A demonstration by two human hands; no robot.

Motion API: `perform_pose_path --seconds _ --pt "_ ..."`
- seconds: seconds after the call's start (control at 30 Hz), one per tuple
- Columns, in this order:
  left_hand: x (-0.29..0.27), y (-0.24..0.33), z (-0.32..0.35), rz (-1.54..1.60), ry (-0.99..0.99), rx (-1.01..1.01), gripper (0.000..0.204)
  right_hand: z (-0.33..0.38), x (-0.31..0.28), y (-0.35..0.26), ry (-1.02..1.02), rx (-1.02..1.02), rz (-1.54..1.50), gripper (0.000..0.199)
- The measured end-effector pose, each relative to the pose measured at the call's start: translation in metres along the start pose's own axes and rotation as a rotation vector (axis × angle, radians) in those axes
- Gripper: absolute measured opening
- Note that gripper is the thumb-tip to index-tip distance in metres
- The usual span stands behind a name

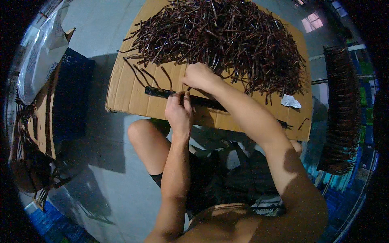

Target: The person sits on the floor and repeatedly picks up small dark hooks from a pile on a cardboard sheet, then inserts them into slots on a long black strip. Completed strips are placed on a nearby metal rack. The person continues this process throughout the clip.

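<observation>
A long black bar (208, 103) lies slantwise on a cardboard sheet (121, 95) in front of me. Several thin dark-brown strips (149, 74) stand out from its left part, pointing away from me. My left hand (178, 113) grips the bar from the near side, thumb and fingertips pressed together at its upper edge. Just beyond the bar, my right hand (197, 75) is closed, its knuckles up and fingertips hidden, so what it holds cannot be made out. Past it spreads a large heap of similar brown strips (227, 36). My right forearm covers the middle of the bar.
A crumpled white scrap (291, 101) lies on the cardboard at right. At far right hangs a dark rack of brown strips (342, 109) above blue crates. A dark blue crate (73, 93) and a clear plastic bag (42, 52) stand at left. My bare knee (148, 137) is below the cardboard's edge.
</observation>
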State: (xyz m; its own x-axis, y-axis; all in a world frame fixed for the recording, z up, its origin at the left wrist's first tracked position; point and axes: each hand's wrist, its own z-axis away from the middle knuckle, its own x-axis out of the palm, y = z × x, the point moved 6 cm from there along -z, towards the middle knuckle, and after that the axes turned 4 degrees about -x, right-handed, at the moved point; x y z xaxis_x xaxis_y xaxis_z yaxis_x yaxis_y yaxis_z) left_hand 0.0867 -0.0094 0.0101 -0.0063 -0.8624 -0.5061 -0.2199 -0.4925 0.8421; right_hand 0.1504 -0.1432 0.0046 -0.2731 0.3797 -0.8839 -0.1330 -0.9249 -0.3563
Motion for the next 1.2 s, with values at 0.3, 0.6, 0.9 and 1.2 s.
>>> perform_pose_path --seconds 0.3,0.6,0.9,1.2 --pt "0.02 0.011 0.01 0.133 -0.111 -0.027 0.019 0.099 -0.023 0.07 0.18 0.381 -0.655 0.028" --pt "0.019 0.022 0.013 0.086 -0.103 -0.078 0.016 0.116 -0.019 0.059 0.395 0.283 -1.599 0.018" --pt "0.016 0.026 0.013 -0.124 0.0 0.123 0.009 0.11 0.001 0.022 0.566 -0.009 -1.028 0.009" --pt "0.022 0.019 0.015 -0.147 -0.023 0.074 0.01 0.116 -0.002 0.016 0.619 -0.099 -0.983 0.01"
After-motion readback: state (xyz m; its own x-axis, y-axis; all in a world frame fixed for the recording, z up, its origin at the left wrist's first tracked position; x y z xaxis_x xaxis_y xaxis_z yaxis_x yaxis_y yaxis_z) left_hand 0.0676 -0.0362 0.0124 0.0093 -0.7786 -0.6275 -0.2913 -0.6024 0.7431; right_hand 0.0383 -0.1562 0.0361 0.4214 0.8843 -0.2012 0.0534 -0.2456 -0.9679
